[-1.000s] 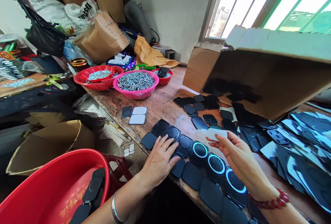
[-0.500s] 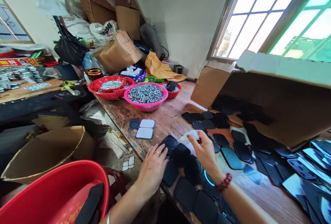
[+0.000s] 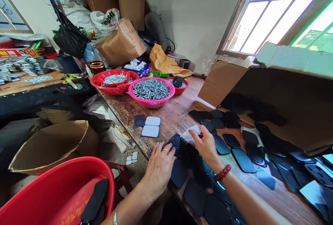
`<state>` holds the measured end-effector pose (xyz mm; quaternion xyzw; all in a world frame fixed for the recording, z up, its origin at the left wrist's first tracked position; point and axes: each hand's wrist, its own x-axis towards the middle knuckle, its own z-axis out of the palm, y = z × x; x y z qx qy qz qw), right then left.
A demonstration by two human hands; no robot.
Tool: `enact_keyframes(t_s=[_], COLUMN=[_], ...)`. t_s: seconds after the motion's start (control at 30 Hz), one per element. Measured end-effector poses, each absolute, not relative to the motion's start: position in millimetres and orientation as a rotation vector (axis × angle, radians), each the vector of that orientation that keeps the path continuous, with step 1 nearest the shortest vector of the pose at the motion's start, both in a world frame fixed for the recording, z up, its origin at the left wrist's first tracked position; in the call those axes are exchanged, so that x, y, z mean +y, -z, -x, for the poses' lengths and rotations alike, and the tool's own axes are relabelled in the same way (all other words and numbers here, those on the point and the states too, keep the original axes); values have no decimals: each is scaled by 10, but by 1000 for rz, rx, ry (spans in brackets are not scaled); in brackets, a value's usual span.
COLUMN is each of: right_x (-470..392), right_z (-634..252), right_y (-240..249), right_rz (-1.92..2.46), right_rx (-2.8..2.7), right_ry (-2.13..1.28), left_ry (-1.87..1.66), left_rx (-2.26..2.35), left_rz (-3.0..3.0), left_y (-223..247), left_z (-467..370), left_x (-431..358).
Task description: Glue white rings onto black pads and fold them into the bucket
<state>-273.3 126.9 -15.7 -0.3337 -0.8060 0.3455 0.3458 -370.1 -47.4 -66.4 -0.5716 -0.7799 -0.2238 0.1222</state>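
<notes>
My right hand (image 3: pixel 206 145), a dark red bead bracelet at its wrist, pinches a small whitish, partly see-through thing (image 3: pixel 192 130); its exact kind is unclear. It is just above the table's near side, beside a black piece with ring-shaped ridges (image 3: pixel 177 142). My left hand (image 3: pixel 160 166), with a gold ring, lies palm down at the table edge. Its fingers are stretched out, their tips at the ridged piece. Several flat black pads (image 3: pixel 195 195) with rounded corners lie below and between my hands. Past my left fingers is a dark panel with white squares (image 3: pixel 151 130).
A pink basket of small metal parts (image 3: pixel 152 103) and red baskets (image 3: pixel 114 89) stand farther back. On the right a large open carton (image 3: pixel 213 83) leans over more black pads (image 3: pixel 243 161). A red tub (image 3: pixel 62 173) and an open cardboard box (image 3: pixel 52 145) are lower left.
The view has shifted slightly, so the scene sits a little differently. My right hand still pinches the whitish thing, and my left hand stays by the ridged black piece.
</notes>
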Motion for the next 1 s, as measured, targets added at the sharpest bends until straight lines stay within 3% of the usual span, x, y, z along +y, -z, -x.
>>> enact_keyframes(t_s=[0.47, 1.0], right_x=[1131, 1188], right_z=[2591, 3006], right_y=[-75, 15], right_rz=[769, 713], right_rx=[-2320, -2306], right_ry=[-784, -748], left_ry=[597, 587], left_rx=[-2292, -2323], left_rz=[1683, 1720], left_y=[606, 535], left_z=[3694, 3696], left_x=[-479, -478])
